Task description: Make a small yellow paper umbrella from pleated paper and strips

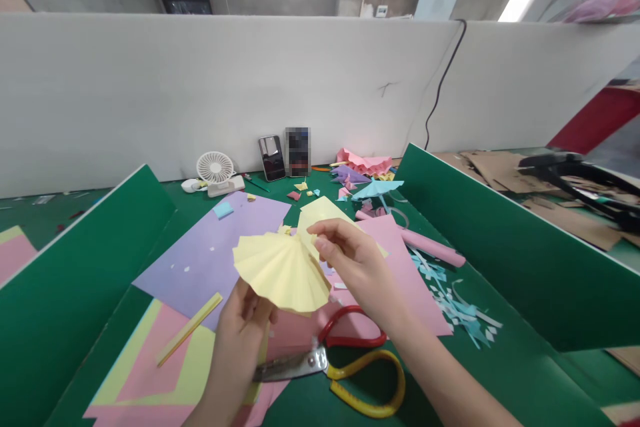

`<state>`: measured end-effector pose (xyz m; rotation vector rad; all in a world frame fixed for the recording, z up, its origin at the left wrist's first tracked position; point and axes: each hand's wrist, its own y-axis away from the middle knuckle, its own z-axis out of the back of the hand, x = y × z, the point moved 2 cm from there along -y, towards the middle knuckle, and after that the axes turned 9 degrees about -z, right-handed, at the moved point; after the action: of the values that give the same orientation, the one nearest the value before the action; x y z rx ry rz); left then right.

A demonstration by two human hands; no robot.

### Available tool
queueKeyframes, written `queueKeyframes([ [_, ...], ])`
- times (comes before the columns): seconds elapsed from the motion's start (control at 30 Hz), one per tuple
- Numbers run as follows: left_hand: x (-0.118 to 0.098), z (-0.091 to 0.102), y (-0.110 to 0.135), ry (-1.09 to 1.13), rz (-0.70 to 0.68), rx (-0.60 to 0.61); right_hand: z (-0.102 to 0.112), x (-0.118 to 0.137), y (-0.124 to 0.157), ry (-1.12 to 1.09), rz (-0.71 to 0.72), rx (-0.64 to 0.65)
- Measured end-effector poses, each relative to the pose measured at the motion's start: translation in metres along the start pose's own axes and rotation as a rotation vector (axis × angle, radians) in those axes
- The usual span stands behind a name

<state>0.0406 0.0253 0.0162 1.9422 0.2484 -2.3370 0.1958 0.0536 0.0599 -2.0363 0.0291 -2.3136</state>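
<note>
A yellow pleated paper umbrella [280,267] is spread out like a shallow cone in front of me. My left hand [245,320] grips it from below, with the fingers partly hidden under the pleats. Beside its peak, my right hand [350,257] has thumb and index finger drawn together; whatever lies between the fingertips is too small to make out. Scissors [317,361] with one red and one yellow handle lie just below the umbrella, blades pointing left. A folded yellow paper strip [190,329] rests left of my left hand.
Purple paper [200,260], pink paper [395,267] and stacked sheets [145,360] cover the green table. Blue paper scraps [463,310] and a pink roll [433,247] are right. A blue paper umbrella [377,188], phones [273,158] and a fan [215,167] stand behind. Green panels [500,247] flank both sides.
</note>
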Motion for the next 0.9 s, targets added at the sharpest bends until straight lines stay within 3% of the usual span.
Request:
queueKeyframes([
  [0.3, 0.010, -0.001, 0.002, 0.048, -0.006, 0.074, -0.001, 0.000, -0.002, 0.025, -0.059, 0.006],
  [0.5, 0.015, 0.000, 0.002, 0.071, 0.016, 0.036, -0.001, 0.000, -0.003, 0.082, -0.038, -0.005],
  [0.9, 0.007, -0.003, 0.003, 0.071, 0.030, 0.146, -0.004, -0.003, -0.004, 0.069, -0.025, 0.020],
])
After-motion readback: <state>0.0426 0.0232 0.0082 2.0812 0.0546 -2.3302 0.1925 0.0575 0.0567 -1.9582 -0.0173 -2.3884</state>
